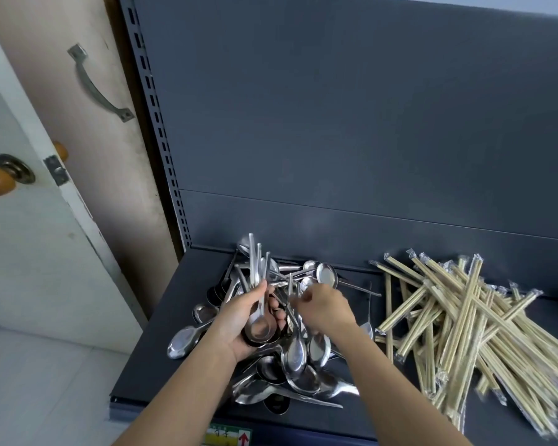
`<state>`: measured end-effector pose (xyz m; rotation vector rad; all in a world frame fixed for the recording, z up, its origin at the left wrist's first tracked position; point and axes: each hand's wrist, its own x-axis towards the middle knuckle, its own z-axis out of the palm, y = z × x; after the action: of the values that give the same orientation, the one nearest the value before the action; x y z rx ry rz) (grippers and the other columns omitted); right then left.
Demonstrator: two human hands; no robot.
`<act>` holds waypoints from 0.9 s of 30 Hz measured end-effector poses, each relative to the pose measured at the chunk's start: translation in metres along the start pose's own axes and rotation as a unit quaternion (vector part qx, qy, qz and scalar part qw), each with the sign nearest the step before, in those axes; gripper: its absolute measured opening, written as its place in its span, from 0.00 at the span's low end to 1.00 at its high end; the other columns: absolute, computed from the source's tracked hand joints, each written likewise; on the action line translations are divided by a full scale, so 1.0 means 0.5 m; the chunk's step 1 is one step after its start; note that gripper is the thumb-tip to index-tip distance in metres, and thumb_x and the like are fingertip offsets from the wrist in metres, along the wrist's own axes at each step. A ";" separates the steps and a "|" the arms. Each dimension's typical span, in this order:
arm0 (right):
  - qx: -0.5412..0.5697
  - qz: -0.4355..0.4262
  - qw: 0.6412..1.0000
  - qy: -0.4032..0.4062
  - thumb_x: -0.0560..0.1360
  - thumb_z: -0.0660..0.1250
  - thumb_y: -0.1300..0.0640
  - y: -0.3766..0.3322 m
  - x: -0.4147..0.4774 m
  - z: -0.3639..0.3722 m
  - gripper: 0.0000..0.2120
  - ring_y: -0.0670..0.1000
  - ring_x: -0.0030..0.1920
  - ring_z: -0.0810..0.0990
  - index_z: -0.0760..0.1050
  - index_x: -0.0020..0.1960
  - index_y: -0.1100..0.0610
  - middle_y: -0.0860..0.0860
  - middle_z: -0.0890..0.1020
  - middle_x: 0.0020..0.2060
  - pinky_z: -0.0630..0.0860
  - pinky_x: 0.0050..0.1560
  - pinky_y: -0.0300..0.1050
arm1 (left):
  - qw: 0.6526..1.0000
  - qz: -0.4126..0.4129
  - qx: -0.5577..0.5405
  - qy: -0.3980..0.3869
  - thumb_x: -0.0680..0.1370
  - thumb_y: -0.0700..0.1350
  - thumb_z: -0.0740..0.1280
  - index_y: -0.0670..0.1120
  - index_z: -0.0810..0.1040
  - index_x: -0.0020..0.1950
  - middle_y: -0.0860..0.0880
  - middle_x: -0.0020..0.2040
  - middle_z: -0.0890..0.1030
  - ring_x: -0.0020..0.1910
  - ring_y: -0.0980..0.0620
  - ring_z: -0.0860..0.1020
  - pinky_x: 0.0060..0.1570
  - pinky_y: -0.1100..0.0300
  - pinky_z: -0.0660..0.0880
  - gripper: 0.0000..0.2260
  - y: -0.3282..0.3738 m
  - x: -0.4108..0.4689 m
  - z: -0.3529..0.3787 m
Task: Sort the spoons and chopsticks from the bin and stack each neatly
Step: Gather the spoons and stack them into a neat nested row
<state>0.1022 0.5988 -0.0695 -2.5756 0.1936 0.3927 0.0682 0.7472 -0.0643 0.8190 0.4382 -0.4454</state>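
A heap of steel spoons lies on the dark grey shelf, left of centre. My left hand grips a nested bunch of spoons, bowls in the palm and handles pointing up and away. My right hand hovers just right of it, fingers curled over the pile and pinching a thin spoon handle. To the right spreads a loose pile of wrapped bamboo chopsticks, in clear sleeves, lying crosswise. No bin is in view.
The shelf's back panel rises right behind the piles. A perforated upright marks the shelf's left end. Beyond it stands a white door with a knob. The shelf's front edge carries a label.
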 end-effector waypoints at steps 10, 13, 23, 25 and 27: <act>-0.024 0.019 1.000 0.004 0.75 0.65 0.50 0.012 -0.005 0.016 0.10 0.55 0.48 0.80 0.79 0.49 0.55 0.53 0.82 0.46 0.75 0.45 0.43 | 0.998 0.040 0.008 0.052 0.80 0.42 0.64 0.41 0.77 0.51 0.47 0.31 0.74 0.27 0.49 0.75 0.28 0.56 0.77 0.06 0.001 0.004 -0.011; 0.030 0.022 0.997 0.067 0.78 0.61 0.51 0.022 -0.001 0.005 0.09 0.54 0.45 0.78 0.77 0.51 0.53 0.51 0.82 0.45 0.71 0.41 0.43 | 0.997 0.043 0.000 0.059 0.80 0.42 0.64 0.41 0.76 0.52 0.47 0.31 0.74 0.28 0.49 0.75 0.30 0.55 0.78 0.05 0.003 0.003 -0.017; 0.179 0.011 0.956 0.231 0.78 0.62 0.55 0.036 -0.003 -0.047 0.06 0.55 0.39 0.78 0.78 0.47 0.55 0.50 0.82 0.38 0.71 0.38 0.44 | 0.997 0.044 0.001 0.059 0.80 0.40 0.64 0.41 0.75 0.51 0.46 0.31 0.74 0.29 0.49 0.74 0.31 0.55 0.78 0.03 0.003 -0.003 -0.009; 0.195 -0.001 0.947 0.256 0.78 0.62 0.56 0.036 -0.004 -0.055 0.06 0.55 0.37 0.77 0.76 0.46 0.56 0.49 0.81 0.35 0.70 0.36 0.45 | 0.997 0.044 0.003 0.061 0.80 0.40 0.64 0.41 0.75 0.51 0.46 0.32 0.74 0.29 0.49 0.75 0.30 0.55 0.78 0.03 0.002 -0.002 -0.008; 0.201 -0.026 0.937 0.284 0.78 0.61 0.56 0.036 -0.004 -0.062 0.06 0.56 0.37 0.78 0.74 0.45 0.56 0.50 0.81 0.35 0.70 0.36 0.46 | 0.997 0.045 0.007 0.062 0.80 0.40 0.64 0.41 0.75 0.51 0.47 0.32 0.74 0.29 0.49 0.75 0.31 0.55 0.78 0.03 0.002 0.000 -0.006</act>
<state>0.1037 0.5674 -0.0521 -2.2117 0.3648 -0.3907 0.0683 0.7503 -0.0654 0.8800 0.5104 -0.3150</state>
